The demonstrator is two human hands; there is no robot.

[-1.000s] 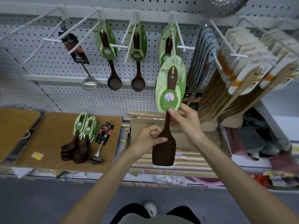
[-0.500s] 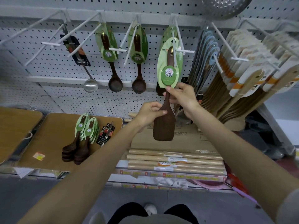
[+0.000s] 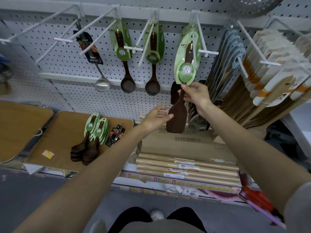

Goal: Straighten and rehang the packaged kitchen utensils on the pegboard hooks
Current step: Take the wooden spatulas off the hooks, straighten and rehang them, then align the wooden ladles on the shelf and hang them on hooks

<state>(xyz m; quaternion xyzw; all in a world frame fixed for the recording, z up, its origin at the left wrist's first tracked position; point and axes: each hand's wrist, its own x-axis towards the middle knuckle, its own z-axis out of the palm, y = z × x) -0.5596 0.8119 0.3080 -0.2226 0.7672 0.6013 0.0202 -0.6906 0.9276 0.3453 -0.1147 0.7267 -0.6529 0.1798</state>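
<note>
In the head view, the right hand grips the handle of the dark wooden spatula just under its green card. The card's top is at the white hook. The left hand has relaxed fingers, with the tips touching the blade's left edge. There is free room left of the blade. Blue-tagged utensils hang close on the right, and a cardboard box lies below.

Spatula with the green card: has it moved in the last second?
Yes. The spatula has gone up: it hung below the white hook before; now its green card is up on that hook, the right hand gripping the handle.
</note>
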